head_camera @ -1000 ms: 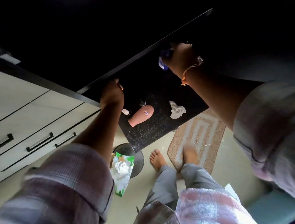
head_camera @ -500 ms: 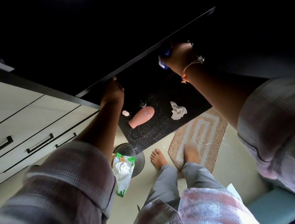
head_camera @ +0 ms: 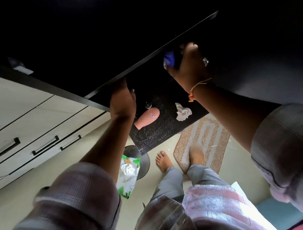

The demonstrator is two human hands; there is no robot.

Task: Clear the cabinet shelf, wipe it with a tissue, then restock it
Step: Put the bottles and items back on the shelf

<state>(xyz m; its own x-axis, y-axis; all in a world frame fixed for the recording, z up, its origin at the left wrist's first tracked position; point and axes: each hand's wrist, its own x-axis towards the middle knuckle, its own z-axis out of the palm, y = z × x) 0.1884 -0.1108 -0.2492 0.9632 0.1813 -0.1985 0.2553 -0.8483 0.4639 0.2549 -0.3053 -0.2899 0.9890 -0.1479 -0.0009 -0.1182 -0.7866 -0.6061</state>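
The dark cabinet shelf [head_camera: 151, 58] runs diagonally overhead, and its inside is too dark to see. My left hand [head_camera: 121, 99] is raised to the shelf's front edge, fingers hooked over it. My right hand [head_camera: 188, 67] is up at the same edge further right and grips a small blue and white container [head_camera: 169, 60]. On the black speckled counter [head_camera: 155, 135] below lie a pink bottle [head_camera: 147, 118], a small dark-capped bottle [head_camera: 148, 105] and a crumpled white tissue [head_camera: 183, 112].
Pale drawers with black handles [head_camera: 44, 145] line the left. On the floor stand a round dark stool [head_camera: 142, 161] with a green and white tissue pack [head_camera: 128, 176], a patterned mat [head_camera: 206, 138] and my bare feet [head_camera: 163, 160]. A teal cushion [head_camera: 279, 213] is at bottom right.
My left hand has shifted slightly right along the shelf edge and now hides the small white-capped bottle on the counter. My right hand still holds the blue container at the shelf.
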